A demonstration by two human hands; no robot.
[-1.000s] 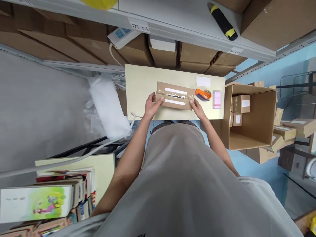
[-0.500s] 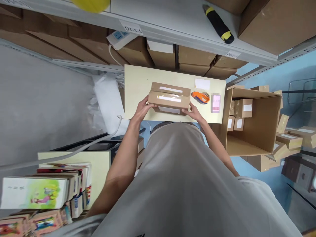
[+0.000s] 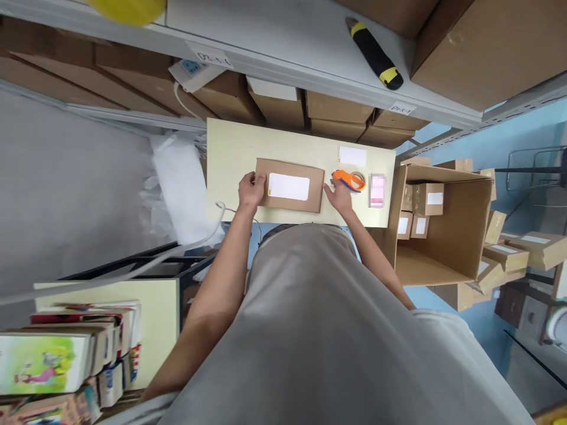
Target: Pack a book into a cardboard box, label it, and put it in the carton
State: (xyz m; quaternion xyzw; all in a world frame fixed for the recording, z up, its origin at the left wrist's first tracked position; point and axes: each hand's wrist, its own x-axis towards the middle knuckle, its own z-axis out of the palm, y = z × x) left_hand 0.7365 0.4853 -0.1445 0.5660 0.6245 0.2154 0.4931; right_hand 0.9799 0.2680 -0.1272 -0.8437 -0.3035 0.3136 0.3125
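Observation:
A brown cardboard box lies flat on the pale yellow table, with a blank white label facing up. My left hand grips the box's left edge, thumb on top and fingers curled. Off the right edge of the box, my right hand has its thumb and fingers apart. Its fingertips reach the left end of an orange tape dispenser; whether they touch it, I cannot tell. Behind the dispenser lies a white label sheet, and to its right a pink-screened phone-like item.
To the table's right stands a large open carton holding several small labelled boxes. A grey shelf with a black-and-yellow utility knife crosses above the table. White packing material and a cable are at left.
The box has gone from tilted to flat, its white label now face up. My right hand has left the box's edge and moved toward the tape dispenser. The whole view has shifted slightly.

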